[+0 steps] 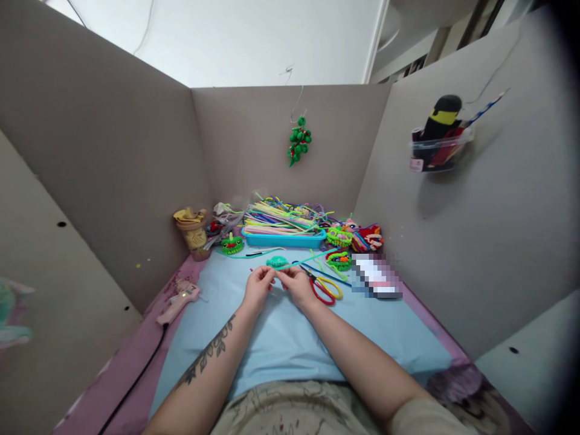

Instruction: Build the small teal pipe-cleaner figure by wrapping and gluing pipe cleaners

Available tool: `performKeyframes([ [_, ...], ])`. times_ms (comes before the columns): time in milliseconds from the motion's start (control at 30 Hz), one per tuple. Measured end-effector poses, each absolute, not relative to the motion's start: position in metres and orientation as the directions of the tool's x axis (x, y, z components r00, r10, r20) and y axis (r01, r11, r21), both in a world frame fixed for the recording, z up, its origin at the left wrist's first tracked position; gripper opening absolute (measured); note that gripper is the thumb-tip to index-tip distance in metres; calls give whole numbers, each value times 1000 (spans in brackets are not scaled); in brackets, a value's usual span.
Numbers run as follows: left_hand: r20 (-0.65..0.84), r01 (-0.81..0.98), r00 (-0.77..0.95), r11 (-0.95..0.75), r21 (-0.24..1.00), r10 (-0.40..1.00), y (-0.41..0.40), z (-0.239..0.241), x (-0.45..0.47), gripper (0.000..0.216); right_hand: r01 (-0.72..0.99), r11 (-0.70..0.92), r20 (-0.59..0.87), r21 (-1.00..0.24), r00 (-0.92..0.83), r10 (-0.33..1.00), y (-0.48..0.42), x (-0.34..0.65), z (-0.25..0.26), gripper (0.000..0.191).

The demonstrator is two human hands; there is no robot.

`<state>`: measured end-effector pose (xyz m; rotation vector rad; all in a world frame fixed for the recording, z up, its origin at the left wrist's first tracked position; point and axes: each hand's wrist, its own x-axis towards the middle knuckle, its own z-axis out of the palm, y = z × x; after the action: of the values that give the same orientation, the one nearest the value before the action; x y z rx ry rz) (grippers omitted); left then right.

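Note:
My left hand [258, 285] and my right hand [298, 284] meet over the light blue mat [281, 338], fingers pinched on a teal pipe cleaner piece [277, 262]. A coiled teal lump sits just above my fingertips, and a thin teal strand runs from it up to the right. A small red bit shows between my hands; I cannot make out what it is. Red and yellow handled scissors [324, 288] lie just right of my right hand.
A blue tray [283, 238] of pastel pipe cleaners stands at the back, with finished green and red pieces [339, 260] beside it. A pink glue gun [179, 300] lies left on the pink table. Grey partition walls enclose three sides; a green ornament [299, 140] hangs on the back wall.

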<state>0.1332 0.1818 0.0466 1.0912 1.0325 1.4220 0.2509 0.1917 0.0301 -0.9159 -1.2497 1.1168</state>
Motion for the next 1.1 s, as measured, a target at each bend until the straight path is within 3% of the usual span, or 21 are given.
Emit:
performKeyframes([
  [367,62,-277,-38,-70,958,997,184,44,133,33,-72,254,255,-965,1,967,188,253,38,29],
  [533,81,-262,-13,-82,962,997,184,44,132,33,-110,202,208,-973,-50,977,188,254,38,30],
  [700,106,-235,19,-98,967,994,186,41,130,31,-125,265,277,-956,-85,957,186,256,41,31],
  [900,11,-295,33,-1,956,999,182,49,132,35,-211,167,185,-963,-68,980,191,255,41,30],
  [1100,11,-264,4,-10,964,1000,181,46,133,34,-266,155,173,-951,-46,984,194,255,39,27],
])
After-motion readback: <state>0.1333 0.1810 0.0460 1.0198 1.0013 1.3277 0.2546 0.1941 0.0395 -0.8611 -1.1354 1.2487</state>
